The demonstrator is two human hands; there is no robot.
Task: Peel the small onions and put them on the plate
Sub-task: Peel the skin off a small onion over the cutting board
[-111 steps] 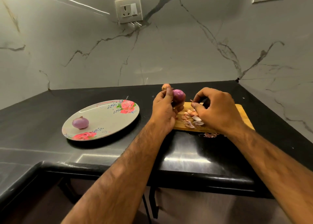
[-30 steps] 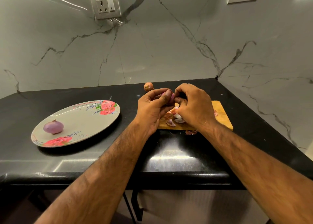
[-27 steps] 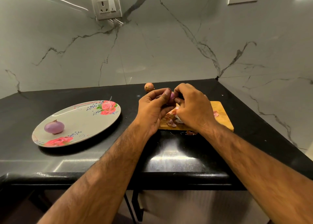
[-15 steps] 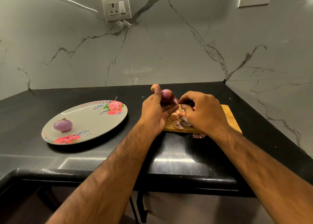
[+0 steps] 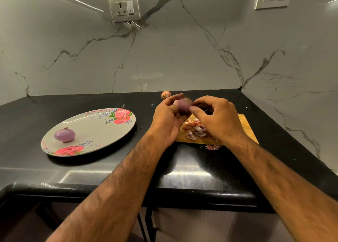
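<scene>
A small purple onion (image 5: 184, 105) is gripped by my left hand (image 5: 167, 120) above the wooden cutting board (image 5: 245, 127). My right hand (image 5: 216, 118) pinches at the onion's right side with thumb and fingertips. Loose onion skins (image 5: 194, 129) lie on the board below my hands. One peeled purple onion (image 5: 64, 134) rests on the floral plate (image 5: 102, 130) at the left. Behind my hands, near the wall, an unpeeled brown onion (image 5: 165, 94) sits on the counter.
The black counter (image 5: 192, 170) has a rounded front edge and meets marble walls behind and at the right. A few skin scraps (image 5: 212, 147) lie on the counter just in front of the board. Two wall sockets (image 5: 125, 7) are above.
My right hand has come back up from the board to the onion held in my left hand. The plate and the onion on it have not moved.
</scene>
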